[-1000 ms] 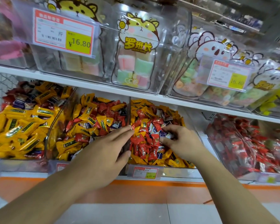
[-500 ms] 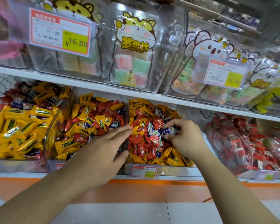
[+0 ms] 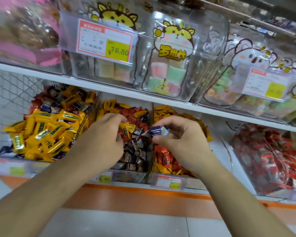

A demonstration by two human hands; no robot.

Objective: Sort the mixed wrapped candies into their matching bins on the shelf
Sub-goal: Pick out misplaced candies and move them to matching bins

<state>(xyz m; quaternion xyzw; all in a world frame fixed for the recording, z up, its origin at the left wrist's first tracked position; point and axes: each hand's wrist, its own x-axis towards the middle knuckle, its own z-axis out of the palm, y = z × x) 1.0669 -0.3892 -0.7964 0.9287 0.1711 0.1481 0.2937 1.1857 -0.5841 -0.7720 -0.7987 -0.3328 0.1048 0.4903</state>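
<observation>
My right hand (image 3: 183,141) pinches a purple-wrapped candy (image 3: 156,130) between thumb and fingers, held over the clear divider (image 3: 151,110) between the middle bin and the right bin. The middle bin (image 3: 126,176) holds red and yellow candies at the back and dark purple-brown ones (image 3: 135,149) at the front. My left hand (image 3: 101,142) reaches into that bin with its fingers curled, fingertips at a yellow candy (image 3: 125,125); whether it grips the candy is unclear. The right bin (image 3: 167,183) holds red and yellow candies.
A bin of mostly yellow candies (image 3: 41,134) stands at the left, and a bin of red candies (image 3: 272,159) at the far right. Clear bins of pastel sweets with price tags (image 3: 106,41) fill the shelf (image 3: 109,88) above. An orange strip (image 3: 135,197) runs below.
My right hand lifted the purple candy out of the right bin and carried it left to the divider. My left hand went into the middle bin and curled its fingers. The view moved closer.
</observation>
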